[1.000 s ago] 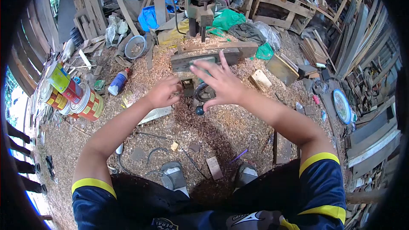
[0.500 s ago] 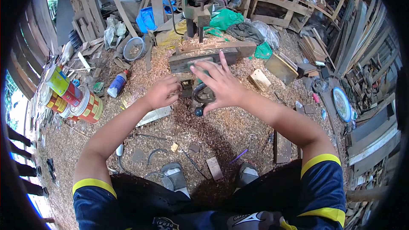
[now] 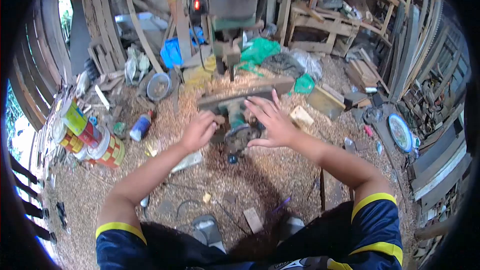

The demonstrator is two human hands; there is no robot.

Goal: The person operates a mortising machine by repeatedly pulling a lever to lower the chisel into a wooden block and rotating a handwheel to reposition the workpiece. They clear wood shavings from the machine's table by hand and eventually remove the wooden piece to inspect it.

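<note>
Left hand [image 3: 199, 130] curled around the crank [image 3: 218, 120] to grip it; right hand [image 3: 272, 120], fingers spread and empty, beside the handwheel [image 3: 239, 135] below the beam [image 3: 245, 95] under the drill [image 3: 231, 67].

Green machine body [image 3: 235, 111], blue bottle [image 3: 140, 126] (red-yellow patterned tins [image 3: 111, 151] beside)

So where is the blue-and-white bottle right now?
In the head view the bottle lies on the sawdust floor at the person's left, between the stacked paint cans and the left hand, below the grey bowl.
</note>
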